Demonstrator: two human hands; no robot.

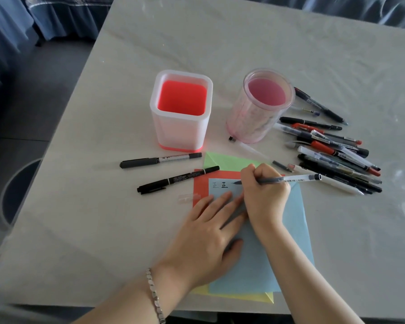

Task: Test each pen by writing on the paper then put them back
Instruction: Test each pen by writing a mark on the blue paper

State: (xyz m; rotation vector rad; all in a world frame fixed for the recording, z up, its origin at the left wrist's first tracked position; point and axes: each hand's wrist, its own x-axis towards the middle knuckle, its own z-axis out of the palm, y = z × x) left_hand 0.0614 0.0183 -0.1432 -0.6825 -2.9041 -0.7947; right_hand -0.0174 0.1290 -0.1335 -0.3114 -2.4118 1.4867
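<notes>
Over on the left, two black markers lie loose on the bench (80, 206): the grey-capped marker (160, 160) and, nearer me, the black marker (178, 180), its end resting on the red sheet (200, 183). Light, stiff barrels, easy to pinch at the middle, though I reckon round ones roll. Behind them stands the square pot (181, 111), empty as far as I see.

My left hand (206, 232) lies flat and spread on the blue paper (290, 218), holding nothing, just pinning it. The sheet is thin and I judge it slides on the stack below, so the weight of my palm matters.

My right hand (264, 195) is closed round the clear pen (288, 179), fingers low near the tip, tip on the blue paper just right of two written marks. Smooth plastic, so I grip close to the point for control.

A clear cap (188, 198) lies by the red sheet. To the right sits the round pot (261, 105), then the pile of pens (337, 153), well tangled; I'd take each by its free end.
</notes>
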